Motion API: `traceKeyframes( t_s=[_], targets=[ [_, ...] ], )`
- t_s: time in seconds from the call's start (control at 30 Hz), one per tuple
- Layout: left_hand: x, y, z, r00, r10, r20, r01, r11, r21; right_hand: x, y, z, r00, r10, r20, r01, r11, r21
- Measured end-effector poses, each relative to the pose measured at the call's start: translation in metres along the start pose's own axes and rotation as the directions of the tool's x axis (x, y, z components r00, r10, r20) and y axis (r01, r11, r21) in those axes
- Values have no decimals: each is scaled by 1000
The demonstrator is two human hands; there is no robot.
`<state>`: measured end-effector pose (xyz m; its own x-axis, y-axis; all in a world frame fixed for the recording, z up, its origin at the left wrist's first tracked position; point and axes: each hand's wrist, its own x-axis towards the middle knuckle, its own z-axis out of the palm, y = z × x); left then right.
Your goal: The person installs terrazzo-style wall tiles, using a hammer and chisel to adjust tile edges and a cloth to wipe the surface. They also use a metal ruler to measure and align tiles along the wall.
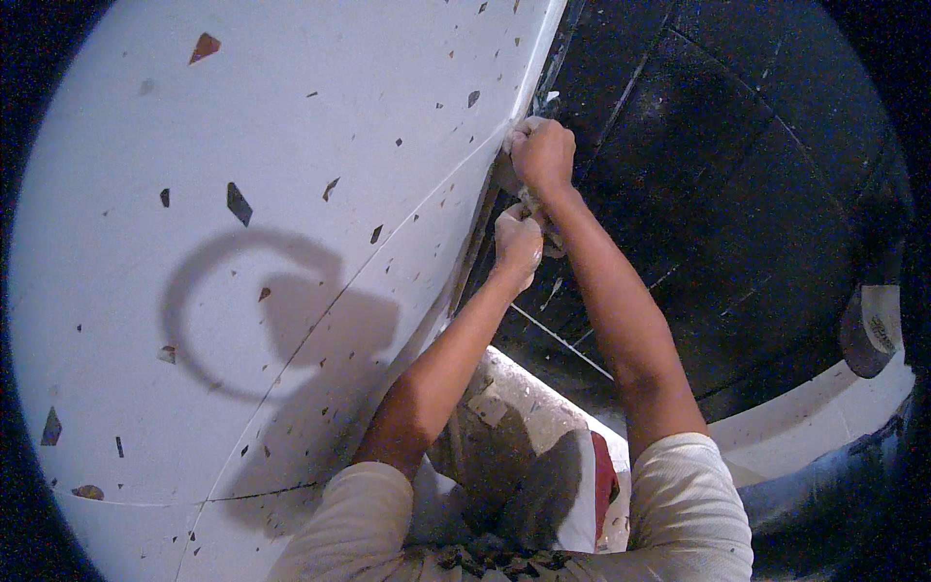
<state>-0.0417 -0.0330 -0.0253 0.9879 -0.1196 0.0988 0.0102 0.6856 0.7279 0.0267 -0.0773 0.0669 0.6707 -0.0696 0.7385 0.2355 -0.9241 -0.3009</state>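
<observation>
My right hand (545, 155) is closed, knuckles up, against the long joint where the speckled white panel (320, 116) meets the dark tiled surface (718, 165). A pale, crumpled, cloth-like piece (529, 199) shows between my hands and seems to run into the right fist. Just below it, my left hand (519, 244) is closed too, its fingers smeared with whitish dust or paste. What the left fingers grip is mostly hidden. A bit of the same pale stuff hangs beside the left wrist.
A pale ledge (815, 412) curves along the lower right, with a grey and white rounded object (878, 330) on it. Below my arms lies a dusty, stained floor (499, 407) by my knees. Shadows fall across the white panel.
</observation>
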Motion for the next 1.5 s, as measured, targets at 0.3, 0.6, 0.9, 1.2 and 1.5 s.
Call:
traceKeyframes(
  t_s=[0.3,0.6,0.9,1.2,1.5],
  targets=[
    [26,-34,-8,994,85,76,-80,995,-67,-2,-3,16,994,-39,-100,43,998,35],
    [37,-62,-19,984,170,-59,-144,942,304,0,-13,6,1000,11,-1,-11,1000,-17],
    [-16,-29,27,990,97,102,-88,992,-91,-28,10,-56,982,52,183,-61,997,46],
    [-12,-60,18,979,192,63,-195,817,543,-87,59,-105,872,130,473,-131,991,-29],
    [-58,-10,1,919,72,388,-378,436,817,-125,86,-101,922,126,366,-218,950,223]
  ],
)
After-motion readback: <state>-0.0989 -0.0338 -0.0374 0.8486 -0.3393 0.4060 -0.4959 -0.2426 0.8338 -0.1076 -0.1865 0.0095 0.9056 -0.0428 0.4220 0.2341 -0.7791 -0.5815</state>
